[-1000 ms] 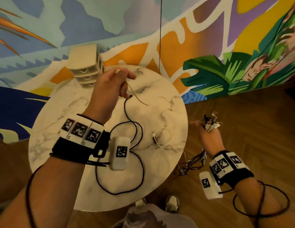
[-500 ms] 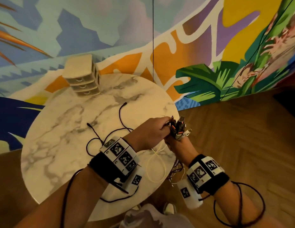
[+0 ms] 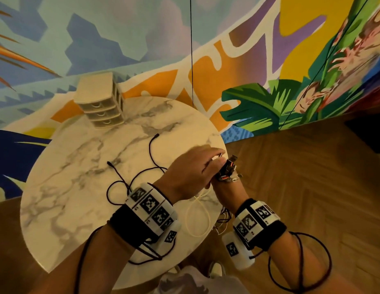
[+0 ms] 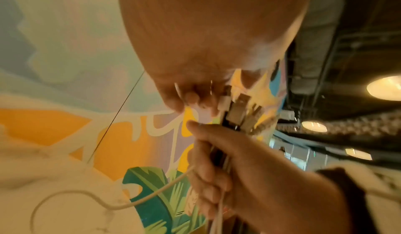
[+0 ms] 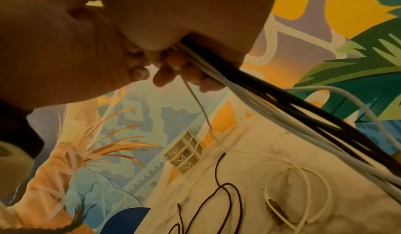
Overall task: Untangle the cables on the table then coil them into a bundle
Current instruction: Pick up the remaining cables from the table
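Observation:
My right hand (image 3: 226, 187) grips a bundle of cable plugs (image 3: 227, 169) at the table's right edge, plugs pointing up; its black and white cables (image 5: 271, 90) hang down from the fist. My left hand (image 3: 216, 157) reaches over and pinches the plug of a thin white cable (image 5: 198, 105) against that bundle (image 4: 235, 114). That white cable trails in loops (image 3: 197, 219) on the marble table (image 3: 78, 187). A black cable (image 3: 152, 149) lies loose on the table, both of its ends free, left of my left hand.
A small beige three-drawer unit (image 3: 100, 105) stands at the table's back edge against the painted wall. Wooden floor (image 3: 301, 177) lies to the right of the table. A black cord (image 3: 299, 262) loops round my right forearm.
My left hand came down from above the table's back with the white cable end and met my right hand. My right hand moved left from over the floor to the table edge.

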